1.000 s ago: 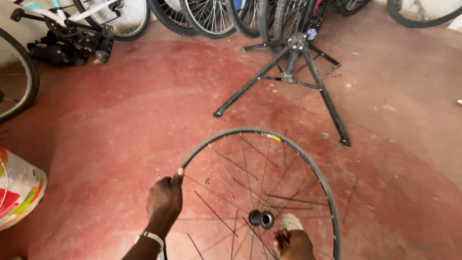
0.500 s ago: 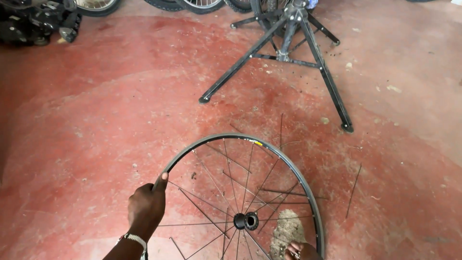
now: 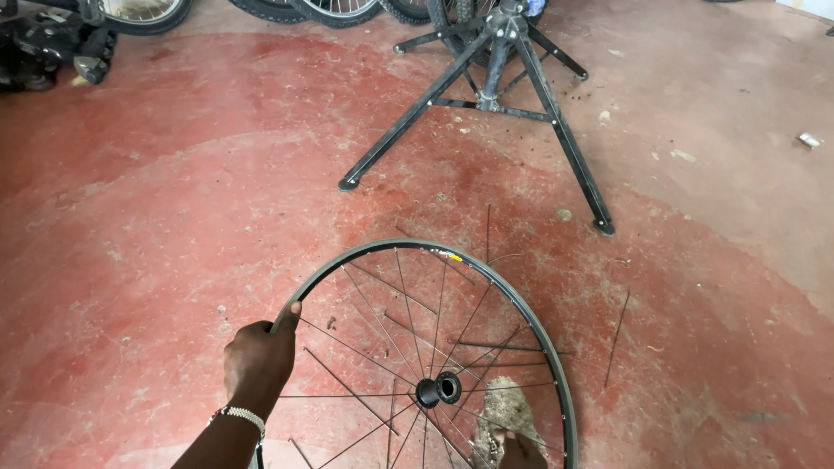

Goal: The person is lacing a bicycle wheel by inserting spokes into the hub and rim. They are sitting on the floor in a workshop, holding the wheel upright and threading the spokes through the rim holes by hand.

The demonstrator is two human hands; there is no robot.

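So the person's left hand (image 3: 259, 363) is wrapped around the left side of the bare rim (image 3: 521, 306) of a bicycle wheel, fingers curled closed over it with the thumb running up along the edge, and the wheel is held low over the red floor (image 3: 174, 243), tilted a bit toward the camera. The right hand (image 3: 521, 452) only pokes in at the very bottom edge, next to a dirty rag (image 3: 502, 415) that shows behind the lower spokes, so whether it's gripping anything is impossible to tell. The hub (image 3: 439, 388) sits in the middle, and honestly the lacing looks rough: several spokes (image 3: 382, 306) cross at odd angles and look loose rather than tensioned. That's the main risk as I see it, since 1 hand on 1 side of a floppy wheel could let it twist or sag, and loose spokes might slip out of place or get bent. A few spare spokes (image 3: 617, 339) lie on the floor just beside the rim on the right, easy to step on or roll the rim over. Further back, the black repair stand (image 3: 486, 95) has its legs splayed wide, a decent trip hazard with a wheel in hand. Beyond that, more wheels (image 3: 339, 9) line the back edge.
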